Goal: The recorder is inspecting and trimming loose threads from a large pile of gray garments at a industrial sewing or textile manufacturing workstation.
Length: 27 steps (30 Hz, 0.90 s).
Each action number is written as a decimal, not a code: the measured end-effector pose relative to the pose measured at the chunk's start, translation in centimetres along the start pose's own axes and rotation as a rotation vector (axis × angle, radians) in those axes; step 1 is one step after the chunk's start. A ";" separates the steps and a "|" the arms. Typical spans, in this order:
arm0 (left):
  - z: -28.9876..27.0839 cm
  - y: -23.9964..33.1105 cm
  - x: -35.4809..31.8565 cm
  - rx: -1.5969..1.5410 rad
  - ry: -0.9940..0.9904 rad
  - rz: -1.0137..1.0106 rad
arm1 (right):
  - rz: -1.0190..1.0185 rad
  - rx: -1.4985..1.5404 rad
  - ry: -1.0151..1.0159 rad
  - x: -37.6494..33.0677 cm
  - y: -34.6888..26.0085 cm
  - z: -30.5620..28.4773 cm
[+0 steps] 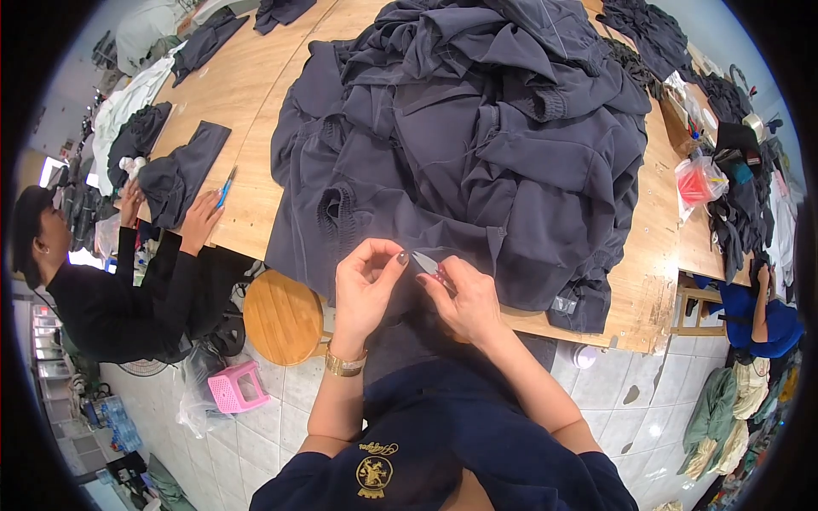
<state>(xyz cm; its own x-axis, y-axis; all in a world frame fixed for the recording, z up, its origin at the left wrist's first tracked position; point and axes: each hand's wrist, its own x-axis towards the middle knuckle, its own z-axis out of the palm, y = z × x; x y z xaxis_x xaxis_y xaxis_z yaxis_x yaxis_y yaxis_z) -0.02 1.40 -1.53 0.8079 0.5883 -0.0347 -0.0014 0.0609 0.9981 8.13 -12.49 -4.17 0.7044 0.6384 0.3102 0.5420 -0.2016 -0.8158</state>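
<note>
My right hand (pixel 469 298) is closed around a small pair of thread snips (pixel 425 263), its pale pointed blades aimed left and a bit of reddish handle showing between the fingers. Just beside the blade tips, my left hand (pixel 368 285) pinches thumb and forefinger together; what lies between them is too small to make out. Both hands are at the near edge of a large heap of dark grey garments (pixel 460 153), which have elastic-gathered openings and seams.
The heap lies on a wooden table (pixel 635 298). At left a co-worker (pixel 128 281) handles a dark garment (pixel 183 175) beside blue snips (pixel 227 186). A round wooden stool (pixel 283 317) and pink plastic stool (pixel 239 387) stand below. Another person (pixel 758 315) is at far right.
</note>
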 end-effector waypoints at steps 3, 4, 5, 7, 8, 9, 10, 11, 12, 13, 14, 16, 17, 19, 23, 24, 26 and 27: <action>-0.1 0.2 -0.2 -0.021 -0.021 -0.066 | 0.009 0.011 0.005 0.0 0.1 0.1; -0.1 0.2 -0.2 -0.022 -0.022 -0.066 | 0.014 0.008 0.007 0.0 0.1 0.2; -0.1 0.1 -0.2 -0.011 -0.027 -0.064 | 0.014 0.008 0.007 0.1 0.0 0.2; -0.1 0.1 -0.2 0.000 -0.032 -0.064 | 0.063 0.025 0.003 0.2 -0.1 0.2; -0.1 0.1 -0.2 0.012 -0.031 -0.063 | 0.065 0.025 0.001 0.2 0.0 0.2; -0.1 0.0 -0.2 0.024 -0.030 -0.062 | 0.056 0.015 0.006 0.2 0.1 0.2; 0.0 0.0 0.0 0.023 -0.029 -0.065 | 0.047 0.005 0.011 0.3 0.2 0.2; 0.1 0.0 0.1 0.012 -0.021 -0.035 | 0.051 0.003 0.012 0.3 0.1 0.1; 0.1 0.0 -0.1 0.000 -0.013 -0.005 | 0.055 0.002 0.013 0.3 0.0 0.0; 0.0 0.0 -0.4 0.000 -0.009 -0.012 | 0.072 0.032 0.034 0.4 -0.3 -0.2; -0.2 0.0 -0.2 -0.016 -0.012 -0.032 | 0.068 0.034 0.031 0.6 -0.4 -0.3; -0.6 0.0 0.1 -0.049 -0.015 -0.070 | 0.173 0.122 0.016 0.8 -0.5 -0.4; -0.7 0.0 0.1 -0.050 -0.013 -0.069 | 0.177 0.089 -0.010 0.8 -0.2 -0.4; -1.0 -0.1 0.1 -0.282 -0.043 -0.219 | 0.173 0.036 -0.053 0.8 -0.4 -0.7; -1.7 -0.2 0.0 -0.376 -0.055 -0.256 | 0.067 -0.080 -0.128 0.7 -0.9 -1.2; -1.8 -0.2 0.1 -0.412 -0.053 -0.276 | 0.065 -0.079 -0.131 0.7 -1.0 -1.2; -1.9 -0.2 0.1 -0.449 -0.050 -0.295 | 0.014 -0.138 -0.135 0.7 -1.3 -1.4; -1.9 -0.2 0.1 -0.468 -0.059 -0.298 | 0.013 -0.138 -0.136 0.8 -1.6 -1.5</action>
<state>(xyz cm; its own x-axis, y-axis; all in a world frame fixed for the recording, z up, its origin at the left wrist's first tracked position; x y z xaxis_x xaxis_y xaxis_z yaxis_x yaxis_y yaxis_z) -1.05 2.98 -1.80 0.8452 0.4453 -0.2956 -0.0184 0.5769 0.8166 8.56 -12.78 -1.90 0.6481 0.7279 0.2237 0.5976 -0.3041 -0.7418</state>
